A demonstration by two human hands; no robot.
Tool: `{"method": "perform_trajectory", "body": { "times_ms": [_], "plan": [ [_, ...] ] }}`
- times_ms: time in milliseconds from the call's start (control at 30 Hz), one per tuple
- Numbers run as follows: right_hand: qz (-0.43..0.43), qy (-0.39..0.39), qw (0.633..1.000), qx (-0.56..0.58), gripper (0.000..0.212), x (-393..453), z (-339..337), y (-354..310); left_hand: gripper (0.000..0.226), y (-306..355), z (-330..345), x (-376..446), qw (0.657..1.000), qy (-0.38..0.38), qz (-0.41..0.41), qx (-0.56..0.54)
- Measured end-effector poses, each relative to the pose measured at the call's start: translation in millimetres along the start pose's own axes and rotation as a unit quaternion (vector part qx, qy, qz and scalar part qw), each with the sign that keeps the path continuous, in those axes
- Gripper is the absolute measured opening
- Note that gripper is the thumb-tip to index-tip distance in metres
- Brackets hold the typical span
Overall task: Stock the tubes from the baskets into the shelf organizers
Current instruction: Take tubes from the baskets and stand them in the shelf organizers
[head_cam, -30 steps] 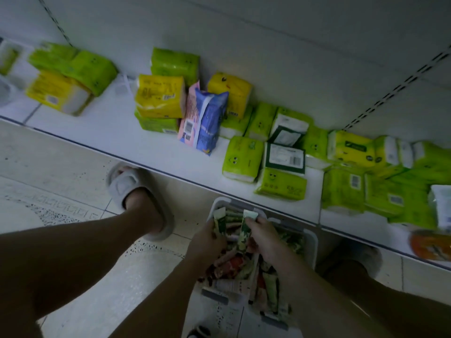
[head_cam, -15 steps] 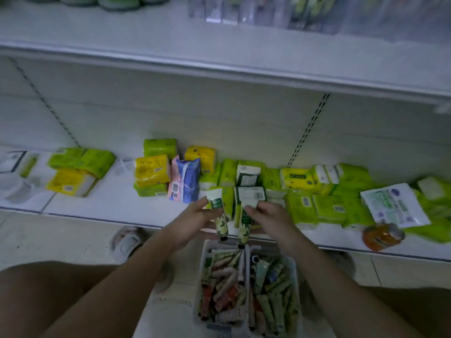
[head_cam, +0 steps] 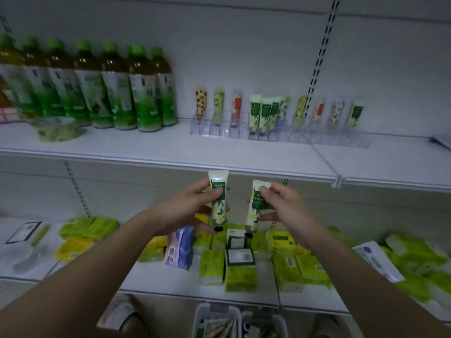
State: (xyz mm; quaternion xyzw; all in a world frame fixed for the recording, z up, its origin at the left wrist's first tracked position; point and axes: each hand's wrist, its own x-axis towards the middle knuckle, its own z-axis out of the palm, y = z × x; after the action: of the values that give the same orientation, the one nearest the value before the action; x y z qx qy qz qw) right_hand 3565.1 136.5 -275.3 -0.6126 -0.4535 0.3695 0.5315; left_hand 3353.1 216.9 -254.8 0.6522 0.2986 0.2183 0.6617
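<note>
My left hand (head_cam: 188,208) grips a green and white tube (head_cam: 218,200) upright, its black cap pointing down. My right hand (head_cam: 283,203) pinches a second green and white tube (head_cam: 255,208) near its flat top end, cap down as well. Both tubes hang just below the front edge of the upper shelf (head_cam: 170,152). On that shelf stands a clear organizer (head_cam: 280,135) with several tubes upright in its slots. Two white baskets (head_cam: 240,322) with more tubes sit on the floor at the bottom edge.
A row of green-capped drink bottles (head_cam: 97,86) and a tape roll (head_cam: 57,129) stand on the upper shelf's left. The lower shelf (head_cam: 185,281) carries many green and yellow tissue packs. My feet in slippers flank the baskets.
Both hands rose from the baskets on the floor to just under the upper shelf, each carrying its tube. My view tilted up from the lower shelf to the organizer.
</note>
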Motion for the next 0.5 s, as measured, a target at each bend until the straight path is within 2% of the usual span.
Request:
{"method": "perform_trajectory", "body": {
  "times_ms": [133,233,367,500],
  "plan": [
    [-0.051,0.008,0.999,-0.016,0.03,-0.2,-18.3,-52.1,0.029,45.5,-1.3,0.4,0.998,-0.01,0.054,0.016],
    [-0.088,0.003,0.996,-0.017,0.02,1.2,-30.7,-90.0,0.032,77.2,1.3,6.3,0.994,0.005,0.104,0.022],
    [-0.127,0.032,0.991,0.005,0.013,17.6,-46.1,-122.3,0.039,110.0,4.7,30.5,0.99,0.023,0.133,0.035],
    [-0.153,0.046,0.987,0.012,0.01,41.2,-58.4,-133.1,0.03,127.8,6.9,65.4,0.988,0.038,0.149,0.026]
  ]
}}
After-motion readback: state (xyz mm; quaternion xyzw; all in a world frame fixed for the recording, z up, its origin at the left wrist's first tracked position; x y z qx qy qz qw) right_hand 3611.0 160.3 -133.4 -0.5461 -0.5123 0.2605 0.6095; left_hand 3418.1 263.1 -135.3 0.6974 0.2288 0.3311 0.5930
